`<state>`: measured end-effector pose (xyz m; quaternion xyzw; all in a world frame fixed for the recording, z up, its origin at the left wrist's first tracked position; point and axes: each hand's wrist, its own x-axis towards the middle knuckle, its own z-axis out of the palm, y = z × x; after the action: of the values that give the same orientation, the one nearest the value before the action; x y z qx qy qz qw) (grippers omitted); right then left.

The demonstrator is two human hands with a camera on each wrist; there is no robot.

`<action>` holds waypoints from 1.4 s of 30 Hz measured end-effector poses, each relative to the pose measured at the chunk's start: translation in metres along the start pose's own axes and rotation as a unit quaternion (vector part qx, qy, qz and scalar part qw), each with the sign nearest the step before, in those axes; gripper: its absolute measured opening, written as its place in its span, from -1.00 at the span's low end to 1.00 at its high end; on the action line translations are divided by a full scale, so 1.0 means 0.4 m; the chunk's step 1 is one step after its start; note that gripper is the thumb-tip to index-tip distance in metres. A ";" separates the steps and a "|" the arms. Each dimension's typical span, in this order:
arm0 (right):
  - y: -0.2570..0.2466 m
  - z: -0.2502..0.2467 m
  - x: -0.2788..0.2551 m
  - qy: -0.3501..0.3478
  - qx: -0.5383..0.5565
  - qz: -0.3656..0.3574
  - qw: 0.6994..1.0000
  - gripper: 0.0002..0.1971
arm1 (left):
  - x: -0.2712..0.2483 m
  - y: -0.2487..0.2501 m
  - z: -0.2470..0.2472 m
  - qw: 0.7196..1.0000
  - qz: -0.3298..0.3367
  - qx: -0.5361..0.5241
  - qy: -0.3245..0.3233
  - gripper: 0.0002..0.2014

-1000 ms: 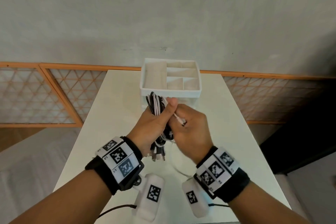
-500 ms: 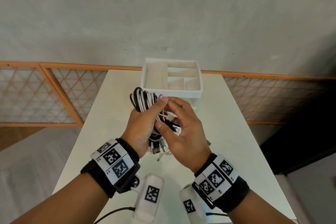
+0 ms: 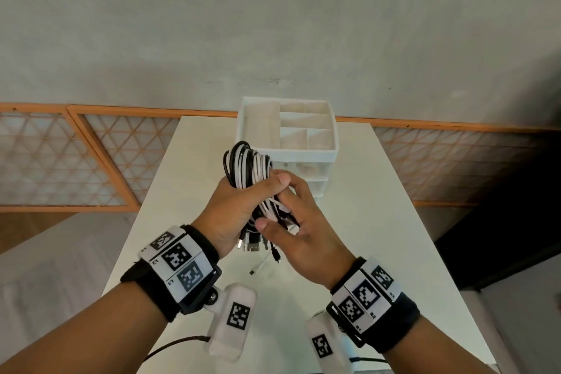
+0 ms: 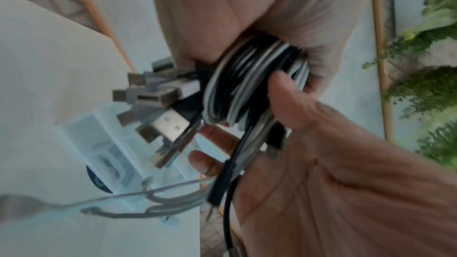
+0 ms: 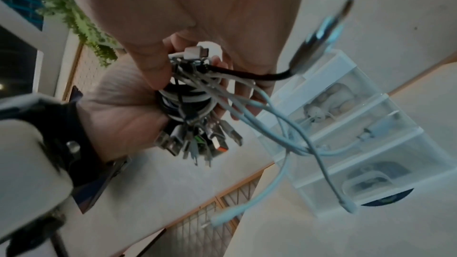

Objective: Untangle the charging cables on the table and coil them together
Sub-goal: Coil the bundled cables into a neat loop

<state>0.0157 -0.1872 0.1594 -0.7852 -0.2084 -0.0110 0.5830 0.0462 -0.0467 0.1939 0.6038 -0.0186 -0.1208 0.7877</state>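
Observation:
A coil of black and white charging cables (image 3: 247,167) stands upright above the white table (image 3: 364,222). My left hand (image 3: 239,206) grips the coil round its middle, thumb across the front. Several USB plugs (image 3: 252,244) stick out below that fist. My right hand (image 3: 291,222) holds the lower strands between its thumb and the fingers behind them. In the left wrist view the right thumb (image 4: 284,89) presses on the coil (image 4: 247,85). Loose white cable ends (image 5: 284,130) and a black plug (image 5: 319,34) hang free beside the coil (image 5: 188,101).
A white organiser (image 3: 291,150) with open top compartments and clear drawers stands just behind the hands. One white cable end (image 3: 261,264) trails down towards the table under the hands. An orange wooden lattice railing (image 3: 91,161) runs behind the table's far edge.
My right hand let go of the white plug it pinched, spread its fingers and moved onto the lower strands. The coil shifted left and slightly up in my left hand.

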 end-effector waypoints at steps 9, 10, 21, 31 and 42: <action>0.030 0.003 -0.017 0.101 -0.081 0.026 0.991 -0.77 | 0.025 0.000 -0.012 0.992 0.021 -0.018 0.120 -0.81; 0.032 0.007 -0.019 0.095 -0.096 0.010 0.991 -0.85 | 0.023 -0.002 -0.013 0.994 0.026 -0.004 0.111 -0.81; 0.047 -0.081 -0.030 -0.083 0.000 0.145 0.986 -0.73 | 0.008 0.010 -0.074 0.999 0.038 -0.001 -0.033 -0.72; -0.002 -0.100 0.026 -0.238 -0.286 0.135 0.918 -0.72 | -0.012 -0.001 -0.018 0.923 -0.135 0.301 -0.196 -0.74; -0.002 -0.099 0.015 -0.136 -0.217 0.187 0.948 -0.69 | -0.007 -0.023 -0.010 0.934 -0.125 0.292 -0.161 -0.84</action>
<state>0.0300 -0.2214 0.1743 -0.9117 -0.1272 0.1601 0.3562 0.0428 -0.0444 0.1844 0.7774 -0.1041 -0.3030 0.5413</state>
